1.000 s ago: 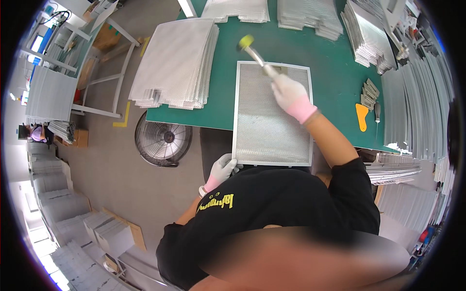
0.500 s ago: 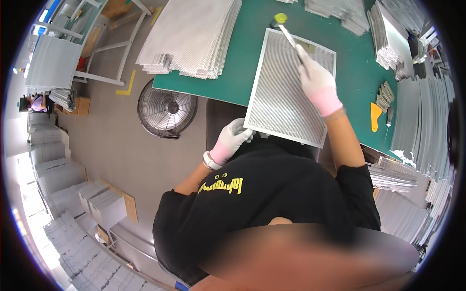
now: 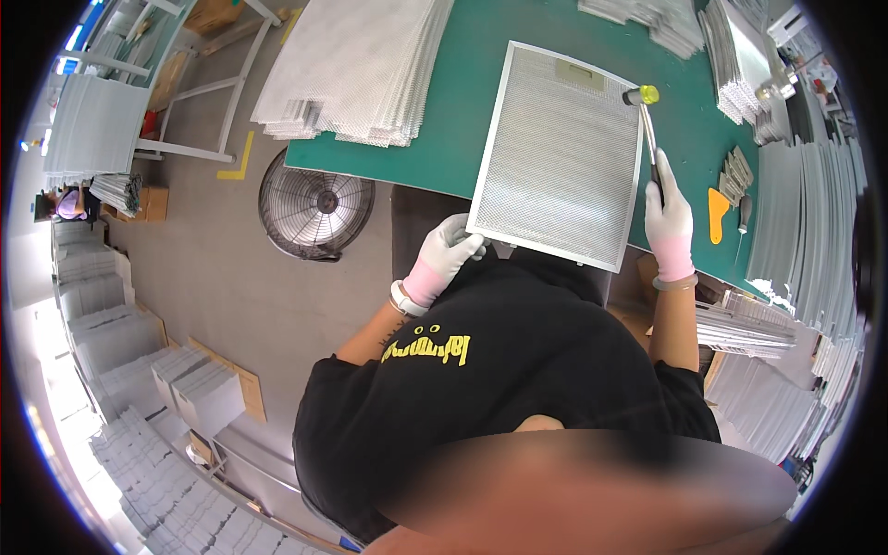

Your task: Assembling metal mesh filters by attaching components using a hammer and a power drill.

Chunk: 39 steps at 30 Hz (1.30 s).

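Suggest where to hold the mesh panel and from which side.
Mesh panel: probably the near frame edge, from the person's side. It juts past the table, leaving the rim exposed; the left hand is at its left corner.

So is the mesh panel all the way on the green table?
No, partly off: the mesh panel juts past the edge of the green table, where the left hand holds its corner.

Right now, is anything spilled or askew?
White bits lie scattered at the near right corner of the green table, resembling spilled scraps, too small to identify. The framed mesh panel sits askew, overhanging the near edge; the left hand holds its corner.
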{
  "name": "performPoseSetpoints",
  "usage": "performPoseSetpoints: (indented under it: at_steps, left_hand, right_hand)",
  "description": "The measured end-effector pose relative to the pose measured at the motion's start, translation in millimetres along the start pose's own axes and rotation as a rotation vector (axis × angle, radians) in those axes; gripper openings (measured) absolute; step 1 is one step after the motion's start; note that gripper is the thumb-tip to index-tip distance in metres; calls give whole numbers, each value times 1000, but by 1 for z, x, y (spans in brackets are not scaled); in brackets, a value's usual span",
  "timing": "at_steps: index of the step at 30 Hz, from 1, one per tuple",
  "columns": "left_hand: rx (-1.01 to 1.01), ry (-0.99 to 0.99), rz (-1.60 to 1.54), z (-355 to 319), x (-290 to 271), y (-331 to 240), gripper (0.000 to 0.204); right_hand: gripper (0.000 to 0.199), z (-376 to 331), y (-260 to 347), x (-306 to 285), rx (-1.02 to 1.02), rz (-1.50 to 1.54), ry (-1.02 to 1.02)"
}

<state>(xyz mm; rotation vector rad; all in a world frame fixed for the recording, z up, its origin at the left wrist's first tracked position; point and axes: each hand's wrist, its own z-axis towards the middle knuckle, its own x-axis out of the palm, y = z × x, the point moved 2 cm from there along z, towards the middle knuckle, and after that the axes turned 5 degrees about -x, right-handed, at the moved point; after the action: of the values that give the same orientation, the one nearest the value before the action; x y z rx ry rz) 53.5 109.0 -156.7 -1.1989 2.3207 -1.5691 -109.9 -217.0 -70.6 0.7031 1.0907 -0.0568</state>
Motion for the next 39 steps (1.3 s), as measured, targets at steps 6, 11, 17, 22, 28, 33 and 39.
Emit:
performPoseSetpoints:
  at_steps: [6,11,17,22,28,33,39]
  left_hand:
    - [51,-21,1,7,9,-5,40]
    - [39,-117,29,16,7,-3,37]
    - [25,-203,-50,18,14,-4,38]
    - [-21,-154,-12,19,7,-4,40]
    - [71,-137,-229,25,18,-23,38]
    - [140,-52,-261,59,32,-55,45]
    - [32,5,-266,74,38,-65,51]
  right_hand:
    - [50,-14,-13,-7,11,5,-68]
    - [59,-12,-34,-12,137,-204,-59]
    - [61,-14,-86,-19,218,-553,-22]
    - [56,-18,-96,-17,278,-449,-39]
    - [51,-30,-85,-44,297,-160,-110]
    - [49,-48,-43,-77,-44,-105,-191]
    - [55,-90,-11,-54,-6,-137,34]
